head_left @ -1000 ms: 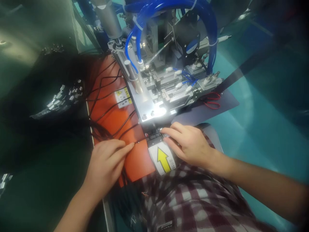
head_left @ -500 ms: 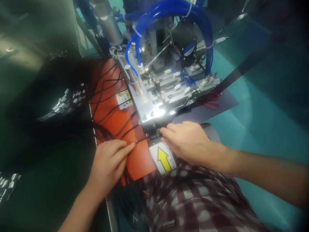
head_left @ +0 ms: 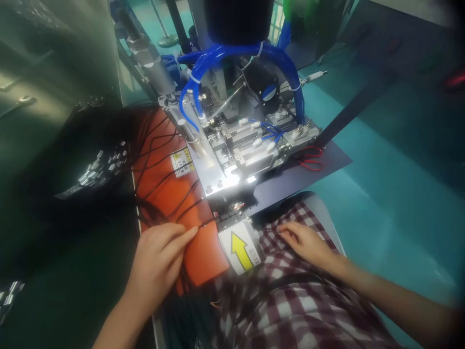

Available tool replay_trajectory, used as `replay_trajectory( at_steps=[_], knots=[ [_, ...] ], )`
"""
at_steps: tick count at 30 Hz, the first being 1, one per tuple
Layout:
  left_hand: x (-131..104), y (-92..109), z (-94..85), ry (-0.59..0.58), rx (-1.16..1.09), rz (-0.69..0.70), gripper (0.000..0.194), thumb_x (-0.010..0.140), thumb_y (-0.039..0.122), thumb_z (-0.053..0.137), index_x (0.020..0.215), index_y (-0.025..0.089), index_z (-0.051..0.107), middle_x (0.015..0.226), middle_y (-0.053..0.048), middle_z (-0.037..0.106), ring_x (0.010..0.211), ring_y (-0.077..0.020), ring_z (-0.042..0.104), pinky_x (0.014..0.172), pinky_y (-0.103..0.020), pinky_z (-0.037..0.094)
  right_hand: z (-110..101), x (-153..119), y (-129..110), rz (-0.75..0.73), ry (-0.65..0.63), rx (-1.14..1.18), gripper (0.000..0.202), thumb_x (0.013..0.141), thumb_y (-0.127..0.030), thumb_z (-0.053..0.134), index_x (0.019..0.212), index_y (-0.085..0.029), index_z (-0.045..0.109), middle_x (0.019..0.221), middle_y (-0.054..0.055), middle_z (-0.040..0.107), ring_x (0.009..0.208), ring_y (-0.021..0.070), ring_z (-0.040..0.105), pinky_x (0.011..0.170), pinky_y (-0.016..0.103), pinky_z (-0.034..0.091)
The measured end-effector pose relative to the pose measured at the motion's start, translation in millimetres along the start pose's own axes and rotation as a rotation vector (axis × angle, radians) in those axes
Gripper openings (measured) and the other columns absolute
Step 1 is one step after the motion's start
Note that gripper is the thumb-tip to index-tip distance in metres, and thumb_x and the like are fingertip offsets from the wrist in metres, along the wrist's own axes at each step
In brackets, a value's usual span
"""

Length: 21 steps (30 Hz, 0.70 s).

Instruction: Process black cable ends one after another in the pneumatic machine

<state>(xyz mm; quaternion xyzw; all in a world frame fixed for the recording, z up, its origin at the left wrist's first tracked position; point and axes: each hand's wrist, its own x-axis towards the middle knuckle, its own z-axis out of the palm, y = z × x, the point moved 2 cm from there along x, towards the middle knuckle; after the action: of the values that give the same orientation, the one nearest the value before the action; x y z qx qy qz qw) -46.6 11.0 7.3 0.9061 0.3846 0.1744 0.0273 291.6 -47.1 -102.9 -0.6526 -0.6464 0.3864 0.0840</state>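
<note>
My left hand [head_left: 158, 257] pinches a black cable [head_left: 214, 219] over the front of the orange surface [head_left: 207, 257]. The cable runs right into a small black fixture [head_left: 230, 220] at the machine's front, where its end shows reddish, fine wires. My right hand [head_left: 303, 242] is off the fixture, over the checkered cloth on my lap, with its fingers curled together; whether it holds anything is too small to tell. Between the hands lies a white label with a yellow arrow [head_left: 241, 249].
The metal machine [head_left: 240, 145] with blue air tubes [head_left: 247, 51] stands just beyond the hands. More black cables [head_left: 152, 211] cross the orange surface at the left. Shiny metallic pieces [head_left: 100, 169] lie farther left. Red-handled scissors [head_left: 312, 159] rest on a grey plate [head_left: 290, 186].
My right hand has moved away from the fixture, right and down toward my lap, uncovering the cable end. My left hand keeps its pinch on the cable. The camera view has shifted slightly.
</note>
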Motion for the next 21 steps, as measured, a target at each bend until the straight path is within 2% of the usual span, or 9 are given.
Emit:
replay_trajectory(
  at_steps=[4, 8, 14, 21],
  knots=[
    [-1, 0, -0.6, -0.009, 0.008, 0.007, 0.035, 0.087, 0.001, 0.049, 0.116, 0.018, 0.057, 0.100, -0.007, 0.058, 0.093, -0.0206, 0.054, 0.078, -0.037, 0.039, 17, -5, 36, 0.017, -0.071, -0.080, 0.030, 0.093, -0.031, 0.041, 0.094, -0.018, 0.067, 0.096, 0.009, 0.070, 0.079, 0.0239, 0.067, 0.072, 0.038, 0.053],
    [-3, -1, 0.5, -0.012, -0.009, -0.021, 0.035, 0.088, 0.002, 0.048, 0.117, 0.020, 0.057, 0.102, -0.007, 0.059, 0.095, -0.0204, 0.054, 0.081, -0.037, 0.039, 24, -12, 56, -0.017, -0.104, -0.121, 0.032, 0.094, -0.028, 0.037, 0.094, -0.017, 0.068, 0.095, 0.010, 0.069, 0.080, 0.0242, 0.067, 0.073, 0.038, 0.053],
    [-4, -2, 2.5, -0.006, -0.031, -0.065, 0.037, 0.089, 0.006, 0.047, 0.119, 0.025, 0.059, 0.102, -0.005, 0.060, 0.095, -0.0203, 0.056, 0.081, -0.037, 0.040, 30, -17, 68, -0.072, -0.092, -0.145, 0.032, 0.095, -0.026, 0.036, 0.097, -0.017, 0.067, 0.095, 0.010, 0.068, 0.082, 0.0235, 0.067, 0.075, 0.038, 0.053],
    [-3, 0, 1.6, 0.013, -0.054, -0.110, 0.039, 0.089, 0.005, 0.048, 0.119, 0.028, 0.059, 0.099, -0.005, 0.059, 0.092, -0.0206, 0.056, 0.080, -0.038, 0.040, 32, -13, 72, -0.093, -0.033, -0.098, 0.030, 0.094, -0.029, 0.040, 0.089, -0.021, 0.069, 0.087, 0.008, 0.069, 0.075, 0.0226, 0.067, 0.069, 0.037, 0.054]
  ],
)
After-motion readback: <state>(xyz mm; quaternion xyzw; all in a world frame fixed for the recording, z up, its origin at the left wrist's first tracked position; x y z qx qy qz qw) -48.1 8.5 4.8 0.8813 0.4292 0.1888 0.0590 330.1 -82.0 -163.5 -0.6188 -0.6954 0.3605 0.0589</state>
